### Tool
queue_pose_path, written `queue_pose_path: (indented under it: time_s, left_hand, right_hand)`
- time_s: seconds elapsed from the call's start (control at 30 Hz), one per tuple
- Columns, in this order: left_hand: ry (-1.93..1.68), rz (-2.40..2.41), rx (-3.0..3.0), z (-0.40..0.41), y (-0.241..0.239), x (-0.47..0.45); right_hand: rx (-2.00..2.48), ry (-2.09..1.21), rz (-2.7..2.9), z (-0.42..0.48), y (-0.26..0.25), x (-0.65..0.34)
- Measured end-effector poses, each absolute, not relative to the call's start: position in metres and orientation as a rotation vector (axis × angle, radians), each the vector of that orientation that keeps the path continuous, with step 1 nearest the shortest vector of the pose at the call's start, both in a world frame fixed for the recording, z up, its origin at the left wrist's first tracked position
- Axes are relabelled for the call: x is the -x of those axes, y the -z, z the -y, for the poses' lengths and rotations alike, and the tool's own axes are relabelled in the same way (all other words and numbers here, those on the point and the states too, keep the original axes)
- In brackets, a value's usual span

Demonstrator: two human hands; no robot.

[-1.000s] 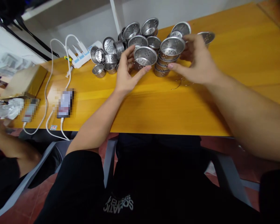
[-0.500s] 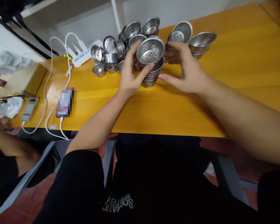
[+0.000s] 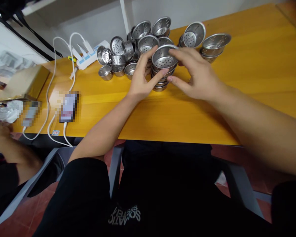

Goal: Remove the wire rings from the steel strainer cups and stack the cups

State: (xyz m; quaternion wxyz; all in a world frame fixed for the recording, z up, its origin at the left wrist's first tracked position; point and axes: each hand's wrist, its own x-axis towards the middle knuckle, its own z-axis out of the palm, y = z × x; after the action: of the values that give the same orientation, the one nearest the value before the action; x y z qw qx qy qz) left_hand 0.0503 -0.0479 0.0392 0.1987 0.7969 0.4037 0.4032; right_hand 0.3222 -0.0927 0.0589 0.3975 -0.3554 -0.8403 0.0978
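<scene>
A stack of perforated metal strainer cups (image 3: 160, 85) stands on the table in front of me, and its uppermost cup (image 3: 164, 60) sits with its flared rim upward. My left hand (image 3: 144, 75) grips that upper cup from the left, thumb across its front and fingers behind the rim. From the right, my right hand (image 3: 196, 74) closes round the same cup, fingertips at its rim and thumb lower, beside the stack. The far fingers of both hands are partly hidden. Close behind is a pile of similar strainer cups (image 3: 148, 42), some upright and some tipped over.
More strainer cups (image 3: 213, 45) stand at the back right. Left of the pile lies a white power strip (image 3: 88, 59) with cables running to two phones, one a dark phone (image 3: 68, 107). A cardboard box (image 3: 24, 82) and another person's arm (image 3: 12, 148) are at far left.
The uppermost cup has come down and settled lower on the stack, with my left hand on it. My right hand's fingers have moved in from beside the stack onto the cup's rim.
</scene>
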Motion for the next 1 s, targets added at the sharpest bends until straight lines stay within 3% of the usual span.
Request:
queue_pose_path:
  time_s: [0.2, 0.53, 0.73, 1.0]
  left_hand:
    - [-1.156, -1.032, -2.200, 0.038, -0.036, -0.046]
    - [-1.272, -1.310, -2.154, 0.019, -0.059, -0.004]
    - [-1.210, -1.477, -2.180, -0.019, -0.039, 0.034]
    - [-0.925, -1.518, -2.198, -0.001, -0.041, 0.026]
  right_hand:
    - [0.948, -0.252, 2.146, 0.096, -0.060, -0.319]
    - [1.098, -0.262, 2.076, 0.080, -0.046, -0.339]
    - [1.327, -0.236, 1.946, 0.099, -0.060, -0.335]
    - [1.077, -0.397, 2.469, 0.104, -0.053, -0.316]
